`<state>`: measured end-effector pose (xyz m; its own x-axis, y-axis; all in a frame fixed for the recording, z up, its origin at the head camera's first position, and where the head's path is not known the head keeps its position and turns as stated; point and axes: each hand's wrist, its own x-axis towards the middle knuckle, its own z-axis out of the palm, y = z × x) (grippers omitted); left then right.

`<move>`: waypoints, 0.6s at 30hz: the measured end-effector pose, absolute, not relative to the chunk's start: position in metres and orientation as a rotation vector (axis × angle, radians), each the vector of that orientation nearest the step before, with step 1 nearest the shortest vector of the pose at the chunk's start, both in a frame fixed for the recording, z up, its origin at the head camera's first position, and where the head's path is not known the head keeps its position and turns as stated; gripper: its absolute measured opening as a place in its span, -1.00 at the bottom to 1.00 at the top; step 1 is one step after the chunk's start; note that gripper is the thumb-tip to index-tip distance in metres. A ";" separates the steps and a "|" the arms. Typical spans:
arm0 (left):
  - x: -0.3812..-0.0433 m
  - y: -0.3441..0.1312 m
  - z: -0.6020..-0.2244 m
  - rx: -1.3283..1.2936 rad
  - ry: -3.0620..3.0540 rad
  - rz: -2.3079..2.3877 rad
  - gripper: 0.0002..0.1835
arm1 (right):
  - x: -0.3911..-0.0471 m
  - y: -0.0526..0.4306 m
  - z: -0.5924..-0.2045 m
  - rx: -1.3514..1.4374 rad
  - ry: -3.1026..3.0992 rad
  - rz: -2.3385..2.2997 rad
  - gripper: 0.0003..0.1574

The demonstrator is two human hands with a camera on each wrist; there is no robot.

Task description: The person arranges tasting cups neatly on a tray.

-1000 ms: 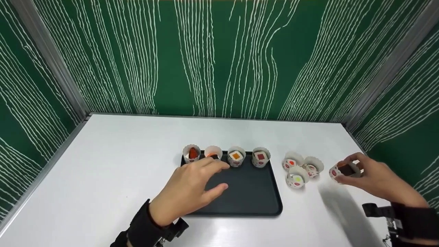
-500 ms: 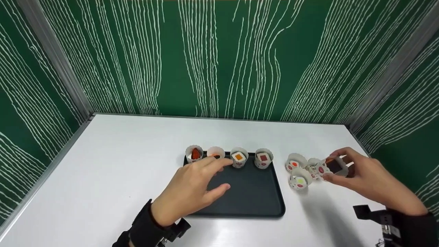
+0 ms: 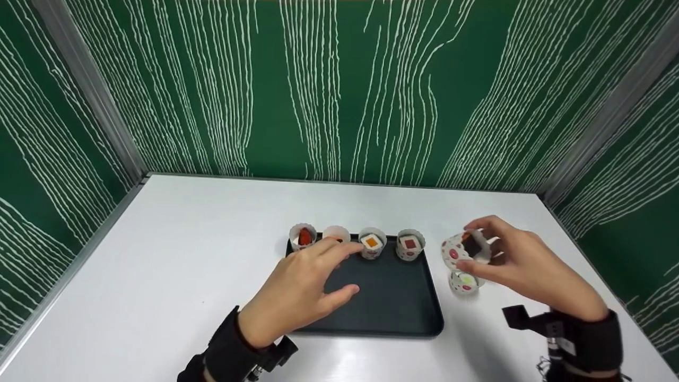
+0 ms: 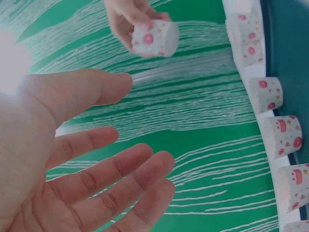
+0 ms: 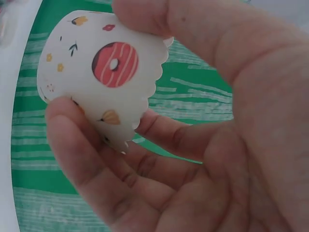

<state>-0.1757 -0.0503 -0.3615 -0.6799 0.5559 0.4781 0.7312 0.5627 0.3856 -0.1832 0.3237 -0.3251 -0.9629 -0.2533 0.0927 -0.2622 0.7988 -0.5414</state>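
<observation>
My right hand [image 3: 522, 260] pinches a white paper baking cup [image 3: 452, 253] by its sides, above the table. Something dark with an orange bit shows inside it. In the right wrist view the held cup [image 5: 82, 53] bears a pink doughnut print and a scalloped rim, between thumb and fingers. Over the black tray [image 3: 382, 302] hovers my left hand [image 3: 297, 292], fingers loosely extended around nothing, partly covering one cup [image 3: 336, 232]. Along the tray's far edge stand other filled cups: one with red [image 3: 303, 236], one with an orange square [image 3: 372, 243], one with a dark red square [image 3: 409, 244].
Right of the tray, a cup with a light green piece [image 3: 464, 282] stands on the white table [image 3: 223, 228]; the held cup and right hand hide others near it. Green walls with white lines [image 3: 350, 106] enclose the table's back and sides.
My right hand has carried the held cup leftward, from the table's right side to over the group of cups beside the tray. My left hand has stayed almost in place.
</observation>
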 end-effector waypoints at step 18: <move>-0.179 -0.048 -0.362 -1.032 -2.488 -0.845 -0.36 | -0.197 0.255 -0.327 0.615 -2.921 1.098 -0.26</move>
